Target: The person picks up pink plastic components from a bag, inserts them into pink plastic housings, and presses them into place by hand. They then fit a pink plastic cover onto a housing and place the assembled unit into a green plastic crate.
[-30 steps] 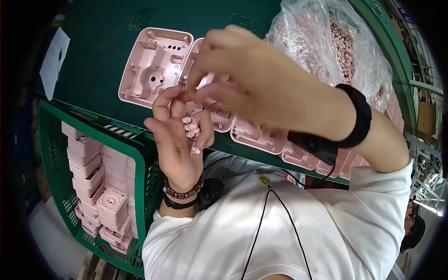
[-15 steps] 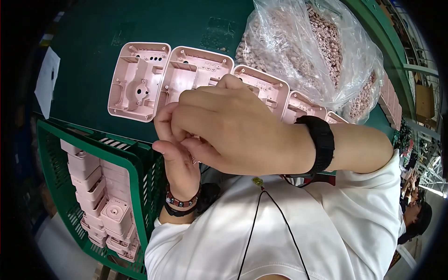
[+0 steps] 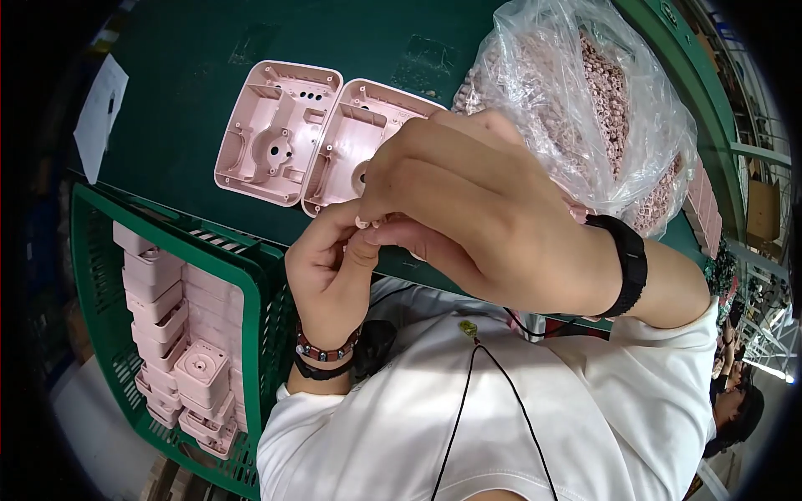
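My left hand (image 3: 328,271) and my right hand (image 3: 493,213) meet in front of me, fingertips pinched together. A small pink plastic part (image 3: 368,223) shows between the fingertips; its shape is mostly hidden. Behind the hands, two open pink plastic housings (image 3: 288,93) stand side by side on the green table (image 3: 188,108), their ribbed, post-studded insides facing up. My right hand covers part of the right one and whatever lies farther right in that row. A clear plastic bag (image 3: 543,100) full of small pink parts lies just beyond my right hand.
At my left, a green plastic crate (image 3: 266,317) holds several stacked pink housings (image 3: 203,367). A white sheet (image 3: 101,117) hangs at the table's left edge. Pink pieces (image 3: 704,209) line the right edge. Another person (image 3: 735,413) is at the far right.
Both hands have come closer at the fingertips, the right one shifting to the right and the left one slightly up. The view has shifted a little, so the housings appear farther right.
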